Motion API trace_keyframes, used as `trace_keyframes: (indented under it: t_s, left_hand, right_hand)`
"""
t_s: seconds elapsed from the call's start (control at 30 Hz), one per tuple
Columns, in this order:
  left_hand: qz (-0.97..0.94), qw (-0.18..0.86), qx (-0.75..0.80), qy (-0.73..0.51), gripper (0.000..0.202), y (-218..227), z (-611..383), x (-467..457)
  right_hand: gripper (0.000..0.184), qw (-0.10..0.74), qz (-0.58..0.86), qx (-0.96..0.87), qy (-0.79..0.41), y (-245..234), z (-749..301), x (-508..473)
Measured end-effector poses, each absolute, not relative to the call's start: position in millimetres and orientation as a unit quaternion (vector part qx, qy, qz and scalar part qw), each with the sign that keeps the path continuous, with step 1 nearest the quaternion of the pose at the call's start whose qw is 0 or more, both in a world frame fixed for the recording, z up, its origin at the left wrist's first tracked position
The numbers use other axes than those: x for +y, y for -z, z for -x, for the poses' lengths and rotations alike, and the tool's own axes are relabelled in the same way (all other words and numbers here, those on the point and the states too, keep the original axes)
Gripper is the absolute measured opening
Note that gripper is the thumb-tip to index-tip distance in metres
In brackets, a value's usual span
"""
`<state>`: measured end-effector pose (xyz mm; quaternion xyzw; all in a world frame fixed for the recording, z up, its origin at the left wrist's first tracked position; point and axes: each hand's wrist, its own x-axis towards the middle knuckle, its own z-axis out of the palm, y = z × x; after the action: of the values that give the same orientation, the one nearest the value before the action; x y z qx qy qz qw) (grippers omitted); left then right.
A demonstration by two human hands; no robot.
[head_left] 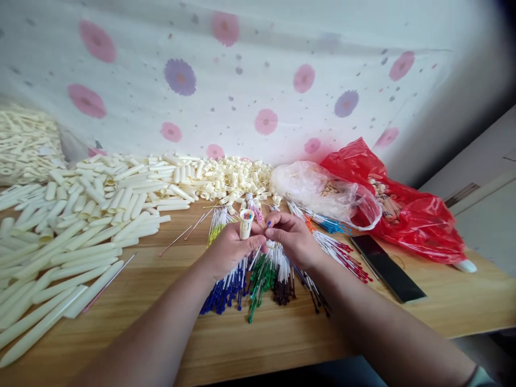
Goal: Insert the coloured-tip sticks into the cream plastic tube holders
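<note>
In left hand (229, 251), grasped nearly upright: cream tube (245, 228), coloured tips (246, 215) in its mouth. Right of tube, pinched in right hand (293, 239): small blue tip (269, 223). Below tube: blue-headed sticks (230, 293), green-headed sticks (262, 280). Possible faults: spilled tips, from over-tilting tube; mixed colours, from crowded sticks.

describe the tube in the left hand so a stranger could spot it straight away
Find the wooden table, then the two bare forearms that come together near its middle. In the left hand, look for a cream tube with its mouth facing up. Unlike the loose cream tubes heaped farther left, this one is hand-held, with coloured tips showing in its mouth.
</note>
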<state>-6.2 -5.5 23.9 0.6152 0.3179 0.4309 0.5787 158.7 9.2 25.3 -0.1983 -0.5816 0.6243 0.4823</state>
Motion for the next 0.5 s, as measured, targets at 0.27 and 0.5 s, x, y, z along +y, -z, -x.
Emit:
trace_keyframes:
  t_s: [0.27, 0.5]
  left_hand:
    - [-0.614, 0.573, 0.344, -0.419, 0.023, -17, 1, -7]
    - [-0.601, 0.614, 0.317, -0.402, 0.027, -12, -1, -10]
  right_hand:
    - [0.012, 0.54, 0.264, -0.609, -0.518, -16, -174, 5]
    - [0.01, 0.524, 0.233, -0.711, -0.407, -23, -184, 7]
